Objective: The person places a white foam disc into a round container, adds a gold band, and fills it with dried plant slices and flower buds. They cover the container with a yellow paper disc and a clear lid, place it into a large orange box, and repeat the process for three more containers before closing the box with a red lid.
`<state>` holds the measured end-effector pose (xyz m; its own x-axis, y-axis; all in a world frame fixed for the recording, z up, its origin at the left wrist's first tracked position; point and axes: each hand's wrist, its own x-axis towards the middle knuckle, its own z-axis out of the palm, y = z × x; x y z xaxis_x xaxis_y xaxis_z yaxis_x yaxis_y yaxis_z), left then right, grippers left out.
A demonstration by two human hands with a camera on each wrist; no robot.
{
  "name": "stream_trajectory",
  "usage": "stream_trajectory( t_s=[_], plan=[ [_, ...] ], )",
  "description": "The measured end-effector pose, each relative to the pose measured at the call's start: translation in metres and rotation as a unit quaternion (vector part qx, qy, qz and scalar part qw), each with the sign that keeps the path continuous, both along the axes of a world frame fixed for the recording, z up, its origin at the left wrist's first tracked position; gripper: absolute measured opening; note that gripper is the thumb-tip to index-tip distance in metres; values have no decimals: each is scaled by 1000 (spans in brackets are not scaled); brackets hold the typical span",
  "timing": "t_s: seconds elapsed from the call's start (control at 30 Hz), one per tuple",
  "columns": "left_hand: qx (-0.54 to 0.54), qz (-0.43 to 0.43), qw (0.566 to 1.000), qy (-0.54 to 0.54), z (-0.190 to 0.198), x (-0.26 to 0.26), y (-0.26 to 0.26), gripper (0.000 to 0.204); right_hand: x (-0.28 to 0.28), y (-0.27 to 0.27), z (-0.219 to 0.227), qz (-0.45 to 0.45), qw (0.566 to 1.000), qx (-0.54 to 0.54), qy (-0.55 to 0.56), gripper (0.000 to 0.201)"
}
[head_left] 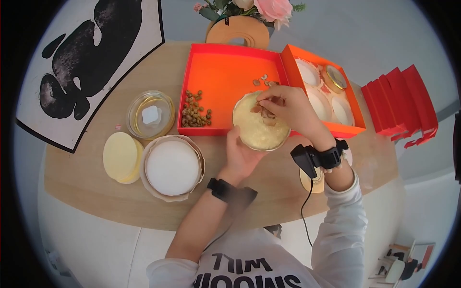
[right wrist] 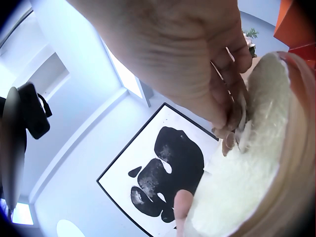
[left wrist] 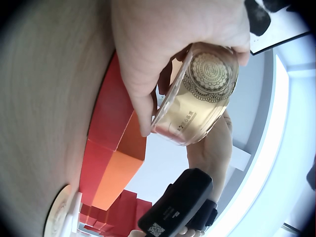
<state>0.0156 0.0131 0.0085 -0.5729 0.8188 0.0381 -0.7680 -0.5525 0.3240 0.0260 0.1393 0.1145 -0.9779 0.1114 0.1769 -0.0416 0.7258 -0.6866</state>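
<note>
Flowers [head_left: 272, 10] (pink and cream) and shirt lettering [head_left: 246, 272], cut off by the head view's edges

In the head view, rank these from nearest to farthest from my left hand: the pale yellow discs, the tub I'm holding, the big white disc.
1. Tub: in your left hand.
2. Big white disc: just left of that hand.
3. Pale yellow discs: farther left, beyond the white one.

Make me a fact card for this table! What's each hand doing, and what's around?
Left hand: holds the round tub
Right hand: pinches brown bits over the tub
Red-orange box: open, brown balls in its left part
Front left: yellow discs, stacked
Behind box: pink flower
</note>
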Motion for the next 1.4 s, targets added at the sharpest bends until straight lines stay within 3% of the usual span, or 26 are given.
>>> stream_trajectory(
  t_s=[0.03, 0.13, 0.23, 0.27, 0.37, 0.4, 0.53, 0.73, 0.93, 1.23, 1.4],
  plan=[
    [1, -1, 1000, -1, 1, 0, 0, 73, -1, -1, -1, 13, 1000, -20, 3, 17],
    [0, 5, 1000, -12, 2, -2, -2, 71, -3, 4, 1, -85, 977, 113, 160, 16],
    [6, 37, 999, -35, -1, -5, -3, 70, 0, 17, 14, -164, 978, 49, 123, 17],
    [10, 51, 998, -43, -2, -5, -2, 70, 0, 27, 8, -149, 968, 143, 140, 18],
    [0, 112, 993, -21, 0, -3, -2, 70, 9, 25, 2, -111, 926, 360, -36, 21],
    [-6, 127, 991, -26, 0, -2, -2, 70, 5, 46, -27, -93, 920, 375, -70, 22],
    [-35, 187, 981, -36, 0, 2, -3, 69, -14, 54, -60, -62, 899, 385, -201, 39],
    [-31, 228, 973, -23, -2, -3, -5, 69, -26, 41, -46, -60, 849, 406, -333, 34],
    [-27, 229, 973, -16, -3, -4, -5, 69, -23, 52, -67, -83, 872, 432, -213, 16],
    [-38, 234, 971, -30, -2, -5, -5, 68, -18, 48, -66, -88, 870, 453, -174, 11],
    [-36, 227, 973, -28, 0, -4, -6, 68, -18, 45, -55, -123, 873, 414, -225, 13]
  ],
)
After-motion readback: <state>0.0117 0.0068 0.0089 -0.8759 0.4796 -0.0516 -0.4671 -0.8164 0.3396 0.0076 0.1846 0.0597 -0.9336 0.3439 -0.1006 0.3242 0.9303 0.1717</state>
